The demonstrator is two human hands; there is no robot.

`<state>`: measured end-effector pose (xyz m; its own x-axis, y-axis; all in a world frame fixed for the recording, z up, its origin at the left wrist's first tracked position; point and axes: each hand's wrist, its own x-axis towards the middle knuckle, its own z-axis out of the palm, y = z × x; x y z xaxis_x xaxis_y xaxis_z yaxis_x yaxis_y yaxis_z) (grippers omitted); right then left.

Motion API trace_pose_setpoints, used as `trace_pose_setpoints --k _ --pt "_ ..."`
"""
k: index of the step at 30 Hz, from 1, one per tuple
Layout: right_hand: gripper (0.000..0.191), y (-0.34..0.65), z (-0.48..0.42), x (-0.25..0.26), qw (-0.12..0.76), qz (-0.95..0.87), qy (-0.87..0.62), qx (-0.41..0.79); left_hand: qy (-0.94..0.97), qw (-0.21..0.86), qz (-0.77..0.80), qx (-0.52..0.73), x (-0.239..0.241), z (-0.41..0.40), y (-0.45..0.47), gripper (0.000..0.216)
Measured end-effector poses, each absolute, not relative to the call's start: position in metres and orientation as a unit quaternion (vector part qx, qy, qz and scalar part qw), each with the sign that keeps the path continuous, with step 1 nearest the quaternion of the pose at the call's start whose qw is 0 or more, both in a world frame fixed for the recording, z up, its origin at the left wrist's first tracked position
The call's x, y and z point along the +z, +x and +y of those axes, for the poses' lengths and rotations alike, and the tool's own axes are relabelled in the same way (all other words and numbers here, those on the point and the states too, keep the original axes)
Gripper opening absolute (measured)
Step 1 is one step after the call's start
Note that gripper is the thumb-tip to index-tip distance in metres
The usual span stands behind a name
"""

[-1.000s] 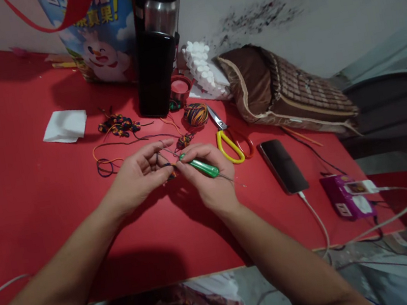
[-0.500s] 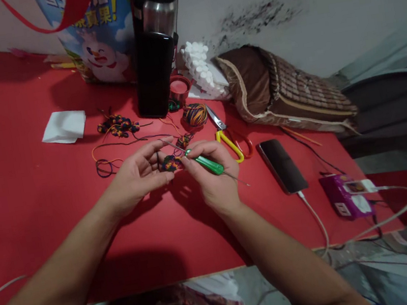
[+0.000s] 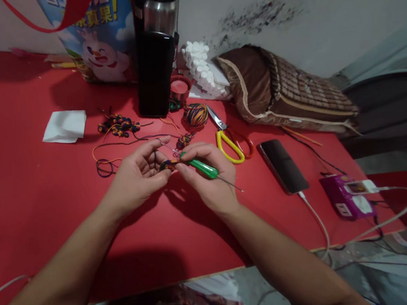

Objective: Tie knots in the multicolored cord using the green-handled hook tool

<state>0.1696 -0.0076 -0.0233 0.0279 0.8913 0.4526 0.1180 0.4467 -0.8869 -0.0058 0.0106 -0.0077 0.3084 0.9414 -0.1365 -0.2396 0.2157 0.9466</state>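
My right hand (image 3: 210, 174) is closed around the green handle of a crochet hook (image 3: 206, 168); its thin metal shaft sticks out at both ends. Between the thumb and fingers of my left hand (image 3: 139, 175) is a small multicoloured crochet piece (image 3: 169, 164), partly covered by the fingers. The hook's front end reaches over the piece towards my left index finger, where a thread runs; the exact tip is hard to make out. Just beyond my hands lie a small multicoloured piece (image 3: 184, 141) and a ball of multicoloured thread (image 3: 196, 115).
Scissors (image 3: 230, 145) with yellow and red handles lie right of the thread ball. A knotted multicoloured piece (image 3: 119, 126) and white paper (image 3: 65, 126) are at left. A dark phone (image 3: 155, 77) leans upright behind; another phone (image 3: 283, 165) lies charging beside a purple box (image 3: 345, 197).
My right hand and the crochet hook have shifted slightly left, closer to my left hand. The crochet piece has tilted and now shows less of its face.
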Motion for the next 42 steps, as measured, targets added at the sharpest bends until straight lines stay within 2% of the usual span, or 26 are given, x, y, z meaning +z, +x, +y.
trace_pose_setpoints --k 5,20,29,42 --pt "0.019 0.1678 -0.009 -0.0257 0.573 -0.615 -0.413 0.35 0.444 0.681 0.381 0.44 -0.0102 0.0124 -0.0067 0.072" --pt "0.018 0.1644 -0.0108 -0.022 0.587 -0.627 -0.434 0.273 0.342 0.736 0.371 0.451 -0.005 0.013 -0.0045 0.063" --pt "0.015 0.1654 -0.0119 -0.0209 0.584 -0.612 -0.442 0.297 0.3 0.751 0.372 0.455 -0.0029 0.0134 -0.0047 0.059" --pt "0.012 0.1648 -0.0117 -0.0223 0.564 -0.597 -0.449 0.352 0.344 0.731 0.384 0.447 -0.0104 0.0129 -0.0066 0.061"
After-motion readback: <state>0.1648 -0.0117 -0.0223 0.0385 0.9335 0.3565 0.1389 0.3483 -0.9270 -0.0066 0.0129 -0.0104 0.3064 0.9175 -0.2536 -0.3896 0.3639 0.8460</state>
